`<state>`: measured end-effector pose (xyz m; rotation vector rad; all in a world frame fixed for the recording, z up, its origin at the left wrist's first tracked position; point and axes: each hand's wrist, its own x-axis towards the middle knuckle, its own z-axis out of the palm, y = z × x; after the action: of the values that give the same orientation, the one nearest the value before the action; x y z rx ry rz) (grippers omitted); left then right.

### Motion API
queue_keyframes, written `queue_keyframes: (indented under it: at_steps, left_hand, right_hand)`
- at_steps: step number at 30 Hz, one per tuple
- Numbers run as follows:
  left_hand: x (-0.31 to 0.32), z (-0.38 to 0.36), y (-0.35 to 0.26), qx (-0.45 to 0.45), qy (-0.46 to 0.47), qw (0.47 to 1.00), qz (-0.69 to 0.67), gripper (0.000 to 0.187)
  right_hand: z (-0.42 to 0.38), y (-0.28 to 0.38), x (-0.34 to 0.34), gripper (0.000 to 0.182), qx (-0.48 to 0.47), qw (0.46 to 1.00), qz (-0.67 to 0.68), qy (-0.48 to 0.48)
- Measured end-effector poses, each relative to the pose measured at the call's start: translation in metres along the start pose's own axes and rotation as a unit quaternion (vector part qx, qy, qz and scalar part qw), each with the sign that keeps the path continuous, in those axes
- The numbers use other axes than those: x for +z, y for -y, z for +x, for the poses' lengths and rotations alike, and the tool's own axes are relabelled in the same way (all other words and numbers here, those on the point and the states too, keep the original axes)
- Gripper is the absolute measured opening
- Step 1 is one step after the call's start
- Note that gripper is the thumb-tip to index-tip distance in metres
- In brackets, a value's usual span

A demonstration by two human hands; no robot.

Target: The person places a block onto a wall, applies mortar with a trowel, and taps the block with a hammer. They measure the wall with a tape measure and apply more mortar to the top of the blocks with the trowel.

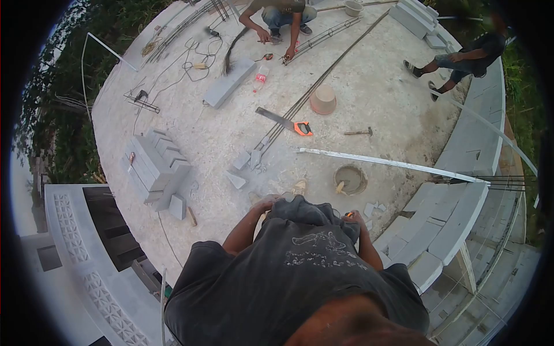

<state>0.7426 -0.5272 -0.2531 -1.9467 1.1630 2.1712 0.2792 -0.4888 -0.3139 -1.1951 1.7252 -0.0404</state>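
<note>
My left hand [266, 203] is beside the front of my dark shirt, its fingers mostly hidden by the cloth. On the other side, my right hand [353, 218] is closed on a small orange and black object, too small to name. Beyond my hands a handsaw [283, 121] with an orange handle lies across long steel bars. To its right are an upturned bucket [323, 99] and a hammer [359, 132]. A round container [350, 180] holding grey material stands nearer, with a light-coloured tool in it.
Grey blocks [153, 164] are stacked at left. A block wall [444, 216] and a long pale bar [392, 163] are at right. One person [283, 23] crouches at the top by a steel frame; another [470, 57] is at upper right. Cables [199, 60] lie upper left.
</note>
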Motion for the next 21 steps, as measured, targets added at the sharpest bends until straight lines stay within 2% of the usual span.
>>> queue_keyframes:
  at_steps: [1,2,4,5,7,8,9,11,14,15,17,18,19,20,21]
  left_hand:
    - [-0.006,-0.008,-0.007,-0.024,-0.007,1.0,0.002,0.063]
    - [-0.017,-0.001,0.001,-0.016,0.026,0.998,0.049,0.072]
    - [-0.047,-0.019,-0.051,-0.122,-0.02,0.981,0.146,0.08]
    - [-0.077,-0.021,-0.087,-0.089,-0.014,0.985,0.148,0.085]
    - [-0.134,-0.018,-0.169,-0.019,-0.095,0.99,0.099,0.085]
    - [-0.167,-0.007,-0.195,0.052,-0.128,0.987,0.079,0.087]
    - [-0.184,-0.027,-0.261,0.042,-0.151,0.985,0.066,0.088]
    - [-0.225,-0.031,-0.337,0.068,-0.202,0.972,0.094,0.088]
    - [-0.243,-0.039,-0.408,0.101,-0.239,0.956,0.135,0.082]
    - [-0.237,-0.04,-0.422,0.106,-0.259,0.944,0.173,0.081]
    - [-0.204,-0.026,-0.42,0.182,-0.276,0.916,0.226,0.078]
    - [-0.186,-0.014,-0.406,0.219,-0.285,0.899,0.251,0.077]
    - [-0.17,0.02,-0.379,0.265,-0.262,0.902,0.218,0.075]
    - [-0.127,0.018,-0.356,0.277,-0.23,0.915,0.182,0.075]
    - [-0.098,0.039,-0.323,0.237,-0.171,0.943,0.156,0.083]
  right_hand:
    - [0.016,0.018,-0.005,0.077,0.023,0.998,-0.061,-0.013]
    - [0.027,0.041,-0.011,0.077,0.031,0.999,-0.041,0.001]
    - [0.021,0.092,-0.03,0.077,0.046,0.998,0.002,0.03]
    - [0.02,0.118,-0.039,0.077,0.015,1.0,-0.004,0.009]
    - [0.009,0.148,-0.048,0.076,-0.04,0.998,-0.021,-0.031]
    - [0.009,0.151,-0.048,0.073,-0.054,0.997,-0.019,-0.05]
    - [-0.003,0.161,-0.054,0.076,-0.043,0.998,0.005,-0.034]
    - [-0.039,0.187,-0.072,0.082,-0.014,0.998,0.061,-0.01]
    - [-0.067,0.141,-0.062,0.078,0.014,0.99,0.114,-0.083]
    - [-0.078,0.123,-0.055,0.074,0.063,0.975,0.196,-0.08]
    - [-0.089,0.081,-0.035,0.065,0.146,0.92,0.358,-0.068]
    - [-0.097,0.06,-0.029,0.048,0.152,0.864,0.479,-0.029]
    - [-0.103,0.048,-0.021,0.047,0.143,0.801,0.581,-0.022]
    - [-0.109,0.038,-0.015,0.046,0.13,0.727,0.674,-0.016]
    - [-0.115,0.029,-0.011,0.044,0.111,0.644,0.757,-0.011]
